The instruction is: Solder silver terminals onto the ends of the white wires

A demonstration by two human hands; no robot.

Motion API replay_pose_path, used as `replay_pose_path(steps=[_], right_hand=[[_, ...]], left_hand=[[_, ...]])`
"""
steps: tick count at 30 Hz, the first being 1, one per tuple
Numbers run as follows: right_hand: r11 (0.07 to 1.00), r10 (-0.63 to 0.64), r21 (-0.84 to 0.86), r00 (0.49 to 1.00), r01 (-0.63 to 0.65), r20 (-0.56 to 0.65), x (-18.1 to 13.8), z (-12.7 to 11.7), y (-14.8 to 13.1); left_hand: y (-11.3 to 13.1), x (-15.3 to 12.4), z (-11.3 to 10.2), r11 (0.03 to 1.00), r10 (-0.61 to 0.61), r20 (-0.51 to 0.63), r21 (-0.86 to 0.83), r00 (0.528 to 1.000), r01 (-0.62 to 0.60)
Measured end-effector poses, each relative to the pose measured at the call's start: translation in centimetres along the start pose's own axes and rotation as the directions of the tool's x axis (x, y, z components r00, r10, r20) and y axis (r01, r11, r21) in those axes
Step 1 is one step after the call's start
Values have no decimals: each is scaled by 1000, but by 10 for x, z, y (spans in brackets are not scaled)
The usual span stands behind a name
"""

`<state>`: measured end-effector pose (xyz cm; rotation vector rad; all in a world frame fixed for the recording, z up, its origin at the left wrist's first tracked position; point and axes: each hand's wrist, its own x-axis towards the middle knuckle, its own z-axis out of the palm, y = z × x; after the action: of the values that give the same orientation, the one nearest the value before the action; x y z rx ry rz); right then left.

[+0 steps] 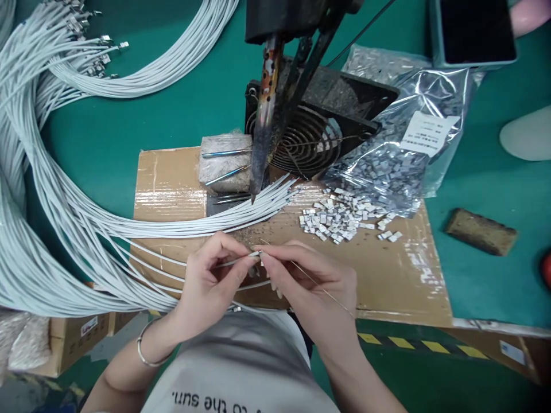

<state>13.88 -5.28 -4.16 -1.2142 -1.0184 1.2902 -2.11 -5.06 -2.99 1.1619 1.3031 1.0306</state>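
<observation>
My left hand [210, 278] is closed, thumb and forefinger pinching a white cable [228, 263] close to its end. Facing it, my right hand [318, 284] is closed too, its fingertips meeting the left ones at the cable tip. A thin solder wire [321, 287] runs through the right hand and trails below it. Small metal bits show under the fingertips, too hidden to name. Above the hands, a soldering iron [263, 126] points down from a stand. A bundle of white cables [172, 226] lies just beyond my hands, ends toward the right.
Loose metal connectors [340, 218] are heaped on the cardboard [396, 281]. Behind them lie a bag of connectors [387, 166] and a black fan [318, 140]. Left of the iron sits a wrapped block [226, 163]. A brown block [481, 231] rests at right; more cables [26, 229] fill the left.
</observation>
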Motion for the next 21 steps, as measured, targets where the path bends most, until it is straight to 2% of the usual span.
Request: replay_pose_path(steps=[4,7,11,13,15,17,19,21], right_hand=[[964,204,157,976,-214,77,-2,-3,5],[920,302,219,944,-325,132,-1,-11,7],[892,409,81,869,-446,277,9,-27,1],[885,435,13,839,-465,328,13,-31,-4],[897,417,18,857,-442,304,14,-29,-8],[911,386,67,897,-408,215,11,-22,-9],[922,359,108,925,-372,125,6,-15,-8],[934,331,105,938,-341,99,1,-10,-5]], left_hand=[[-4,-3,-1,997,34,-14,65,999,-33],[-4,-6,-5,997,29,34,75,999,-32],[4,-7,-13,994,-51,169,108,984,33],[7,-6,-14,990,-98,209,120,973,74],[10,-4,-12,990,-119,186,94,975,103],[10,-3,-8,993,-111,120,43,987,106],[9,-2,-2,996,-88,64,1,994,88],[8,-1,1,998,-56,32,-6,998,57]])
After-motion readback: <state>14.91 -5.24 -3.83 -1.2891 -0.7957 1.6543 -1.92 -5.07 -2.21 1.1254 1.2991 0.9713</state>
